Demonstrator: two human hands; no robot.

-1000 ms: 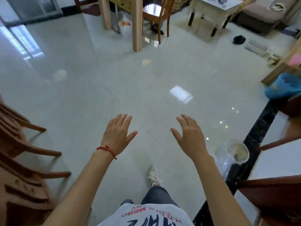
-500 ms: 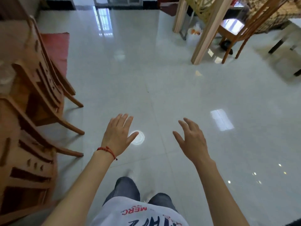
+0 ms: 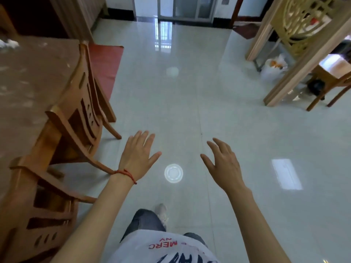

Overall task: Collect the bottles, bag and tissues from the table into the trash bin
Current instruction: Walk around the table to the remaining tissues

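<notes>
My left hand (image 3: 137, 155) and my right hand (image 3: 222, 162) are held out over the pale tiled floor, fingers spread, holding nothing. A reddish-brown table (image 3: 28, 76) stands at the left edge. White crumpled tissues (image 3: 8, 43) lie at its far corner, and small pale scraps are blurred on its top. No bottles and no trash bin show in this view. A white plastic bag (image 3: 273, 67) with something orange in it sits on the floor at the far right, beside a light wooden post.
Two wooden chairs (image 3: 79, 103) stand along the table's right side, the nearer chair (image 3: 38, 196) close to my left arm. A round clear plastic lid (image 3: 173, 172) lies on the floor between my hands. A red mat (image 3: 106, 61) lies beyond the chairs. A wooden screen (image 3: 303, 31) stands far right.
The view has swung to the left. The table and chairs came into view, the sofa and blue item left it. Both hands stayed spread and empty.
</notes>
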